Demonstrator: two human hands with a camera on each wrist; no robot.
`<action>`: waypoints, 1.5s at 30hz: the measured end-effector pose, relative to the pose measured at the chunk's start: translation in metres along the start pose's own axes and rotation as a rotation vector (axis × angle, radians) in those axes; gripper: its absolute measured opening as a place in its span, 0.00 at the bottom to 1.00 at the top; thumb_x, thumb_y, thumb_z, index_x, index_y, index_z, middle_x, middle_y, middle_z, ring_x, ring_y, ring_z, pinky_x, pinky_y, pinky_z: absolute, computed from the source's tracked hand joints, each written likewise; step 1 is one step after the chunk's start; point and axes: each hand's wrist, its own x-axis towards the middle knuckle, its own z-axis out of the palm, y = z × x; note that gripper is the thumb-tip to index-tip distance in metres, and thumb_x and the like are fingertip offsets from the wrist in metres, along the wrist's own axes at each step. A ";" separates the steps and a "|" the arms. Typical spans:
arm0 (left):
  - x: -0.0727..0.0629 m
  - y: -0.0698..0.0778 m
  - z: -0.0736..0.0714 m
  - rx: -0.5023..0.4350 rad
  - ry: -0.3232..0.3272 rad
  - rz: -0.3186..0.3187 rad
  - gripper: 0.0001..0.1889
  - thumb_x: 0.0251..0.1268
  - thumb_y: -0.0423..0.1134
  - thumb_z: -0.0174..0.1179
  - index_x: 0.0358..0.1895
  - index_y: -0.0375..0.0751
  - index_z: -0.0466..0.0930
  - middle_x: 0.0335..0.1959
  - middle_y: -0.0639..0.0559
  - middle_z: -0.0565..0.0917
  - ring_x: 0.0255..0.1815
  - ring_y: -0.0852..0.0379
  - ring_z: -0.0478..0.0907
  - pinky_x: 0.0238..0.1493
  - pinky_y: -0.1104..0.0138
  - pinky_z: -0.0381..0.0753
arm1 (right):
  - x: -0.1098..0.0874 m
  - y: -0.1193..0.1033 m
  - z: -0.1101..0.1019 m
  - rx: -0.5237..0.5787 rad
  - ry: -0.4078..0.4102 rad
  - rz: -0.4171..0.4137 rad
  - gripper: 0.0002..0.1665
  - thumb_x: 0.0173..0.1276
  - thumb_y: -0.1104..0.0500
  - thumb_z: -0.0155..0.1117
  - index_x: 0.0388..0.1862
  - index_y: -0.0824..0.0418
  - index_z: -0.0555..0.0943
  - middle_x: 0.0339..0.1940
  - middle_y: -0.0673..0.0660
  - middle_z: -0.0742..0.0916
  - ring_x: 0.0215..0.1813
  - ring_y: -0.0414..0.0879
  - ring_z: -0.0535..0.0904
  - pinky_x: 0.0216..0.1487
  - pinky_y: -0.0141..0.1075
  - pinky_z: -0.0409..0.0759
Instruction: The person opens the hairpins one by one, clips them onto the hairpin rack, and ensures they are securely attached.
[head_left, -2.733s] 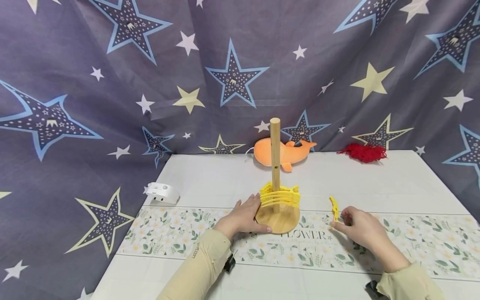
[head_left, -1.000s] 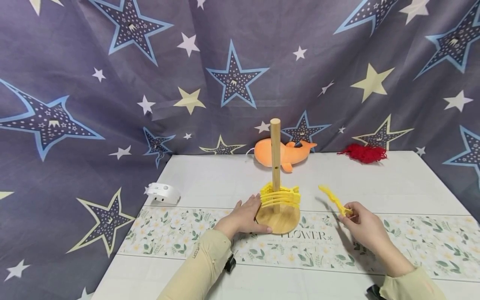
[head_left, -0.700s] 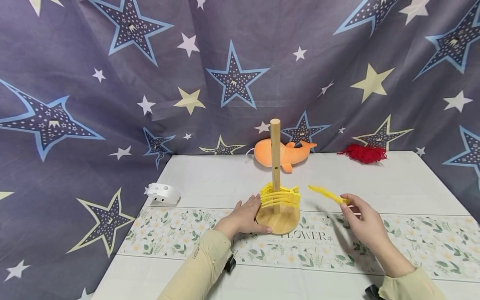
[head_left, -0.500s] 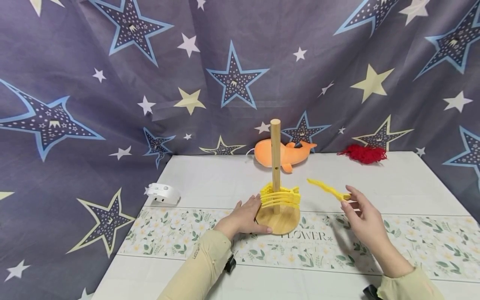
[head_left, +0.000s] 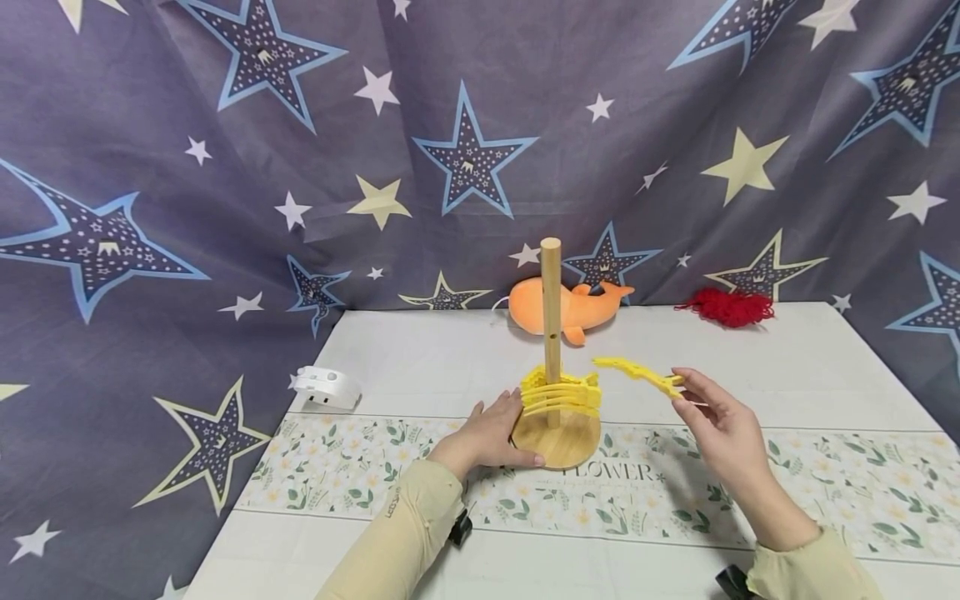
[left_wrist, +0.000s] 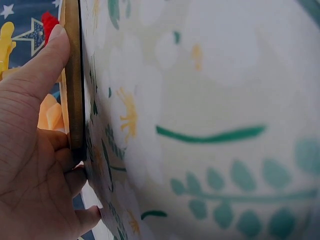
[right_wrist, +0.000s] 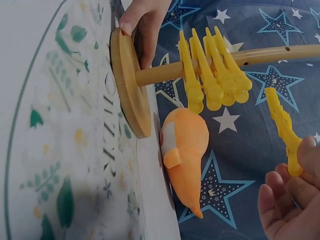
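Note:
A wooden stand (head_left: 551, 300) has an upright pole on a round base (head_left: 562, 446). Several curved yellow plastic pieces (head_left: 572, 398) sit around the lower pole, bunched together above the base. My left hand (head_left: 487, 433) grips the left side of the base, thumb along its near edge and fingers round the other side. To the right of the pole, my right hand (head_left: 723, 437) pinches one end of another yellow piece (right_wrist: 281, 120) between thumb and fingers. That piece, long, thin and bumpy-edged, is raised above the table, its free end pointing at the pole without touching it.
An orange plush whale (head_left: 596, 310) lies behind the stand. Red yarn (head_left: 727, 307) is at the back right, and a white device (head_left: 326, 386) at the left. A flower-printed band (head_left: 360, 450) crosses the white table (head_left: 420, 358). A star-patterned curtain (head_left: 420, 242) hangs behind.
My right hand has lifted the yellow piece from the table, turned it sideways and brought it left toward the pole. The left hand and stand have stayed in place.

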 end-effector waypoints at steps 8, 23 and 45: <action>0.000 -0.001 0.000 0.003 -0.003 -0.001 0.61 0.51 0.71 0.63 0.79 0.41 0.42 0.80 0.48 0.46 0.79 0.53 0.41 0.76 0.50 0.38 | 0.002 -0.010 0.006 -0.139 0.045 -0.014 0.19 0.69 0.64 0.64 0.59 0.58 0.82 0.39 0.52 0.86 0.23 0.37 0.69 0.13 0.29 0.65; 0.001 -0.001 0.000 0.014 -0.007 -0.009 0.61 0.51 0.72 0.62 0.79 0.41 0.41 0.80 0.49 0.46 0.79 0.54 0.41 0.76 0.51 0.38 | 0.014 -0.025 0.028 -0.142 0.055 0.005 0.16 0.67 0.62 0.67 0.53 0.58 0.86 0.28 0.55 0.85 0.22 0.41 0.68 0.19 0.28 0.65; 0.000 -0.002 0.000 0.008 0.004 0.006 0.61 0.50 0.72 0.63 0.79 0.41 0.42 0.79 0.49 0.47 0.79 0.54 0.42 0.76 0.49 0.40 | 0.028 -0.033 0.064 -0.202 0.056 -0.145 0.13 0.58 0.65 0.73 0.44 0.58 0.89 0.22 0.51 0.82 0.28 0.40 0.67 0.27 0.31 0.66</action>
